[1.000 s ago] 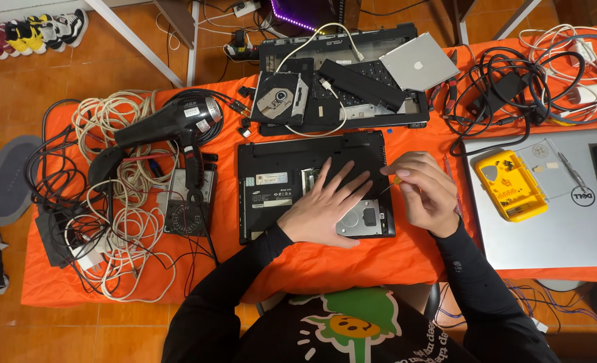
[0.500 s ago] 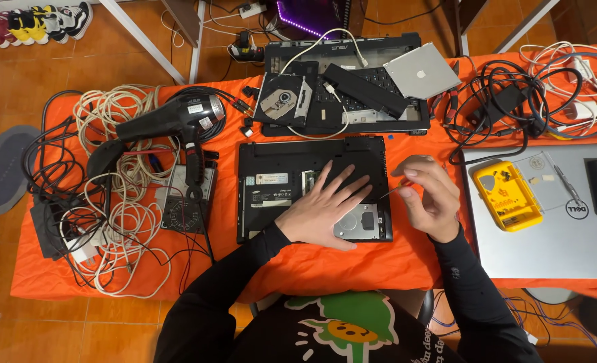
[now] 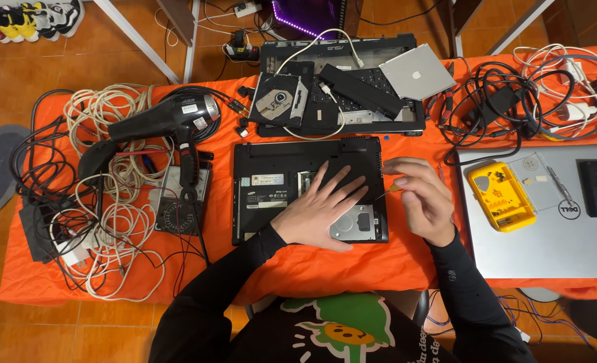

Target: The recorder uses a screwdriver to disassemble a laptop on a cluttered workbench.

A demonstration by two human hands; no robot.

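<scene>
The left hand (image 3: 320,214) lies flat and open on the upturned black laptop (image 3: 281,181) at centre; at its 3 o'clock the right hand (image 3: 422,199) pinches a small orange-handled screwdriver (image 3: 390,190). Its tip could slip and scratch the exposed silver drive (image 3: 360,225) at 5 o'clock.

A white rectangular label (image 3: 267,180) (left of the hand) sits on the black laptop base (image 3: 271,202).

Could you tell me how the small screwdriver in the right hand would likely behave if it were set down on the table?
The screwdriver looks thin and round, so it would probably roll; the orange cloth may slow it. It seems light and stiff, pinched in the right hand.
</scene>
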